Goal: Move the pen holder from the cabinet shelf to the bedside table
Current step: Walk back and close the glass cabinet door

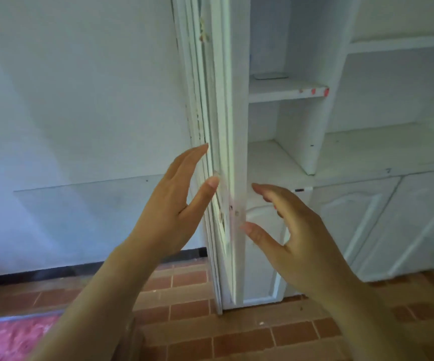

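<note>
No pen holder and no bedside table show in this view. A white cabinet [314,105] with open shelves fills the right half, and its shelves look bare apart from a small flat clear thing [270,75] on the upper shelf. My left hand [174,207] is raised with fingers spread, its fingertips close to the left face of the cabinet's tall white side panel [232,126]. My right hand [294,230] is open too, fingers apart, just right of that panel's edge. Neither hand holds anything.
A plain white wall [80,100] lies to the left. Closed white lower cabinet doors [361,225] stand at the right. The floor is brown tile [249,337]. A pink fabric [10,340] shows at the bottom left corner.
</note>
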{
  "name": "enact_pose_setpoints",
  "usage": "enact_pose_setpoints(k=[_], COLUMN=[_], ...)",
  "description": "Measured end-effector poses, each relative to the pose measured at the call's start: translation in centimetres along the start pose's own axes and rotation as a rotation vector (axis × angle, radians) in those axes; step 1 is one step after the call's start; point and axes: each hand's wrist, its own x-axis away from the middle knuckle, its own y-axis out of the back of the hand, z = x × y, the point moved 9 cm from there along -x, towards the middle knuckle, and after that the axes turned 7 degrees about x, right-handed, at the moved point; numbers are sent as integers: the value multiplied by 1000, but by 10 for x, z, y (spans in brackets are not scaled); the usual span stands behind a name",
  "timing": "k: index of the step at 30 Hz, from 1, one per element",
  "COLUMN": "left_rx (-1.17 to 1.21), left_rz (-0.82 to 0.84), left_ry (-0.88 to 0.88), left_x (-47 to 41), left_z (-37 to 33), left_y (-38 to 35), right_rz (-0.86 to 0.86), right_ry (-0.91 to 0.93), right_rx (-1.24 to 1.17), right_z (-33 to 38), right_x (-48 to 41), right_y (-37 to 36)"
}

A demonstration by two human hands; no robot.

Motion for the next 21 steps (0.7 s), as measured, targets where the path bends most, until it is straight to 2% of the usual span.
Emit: enact_pose_setpoints(k=[8, 14, 21], left_rx=[102, 145, 301], left_rz=[162, 353, 372], left_ry=[-182, -325, -356], left_x=[-32, -32, -36], left_z=[24, 31, 31], left_y=[-12, -38, -59], right_rz=[-179, -295, -398], right_ry=[-187, -301, -417], right_rx=[108, 179, 257], right_z=[9, 22, 28], right_x=[10, 17, 32], right_y=[-3, -4, -2])
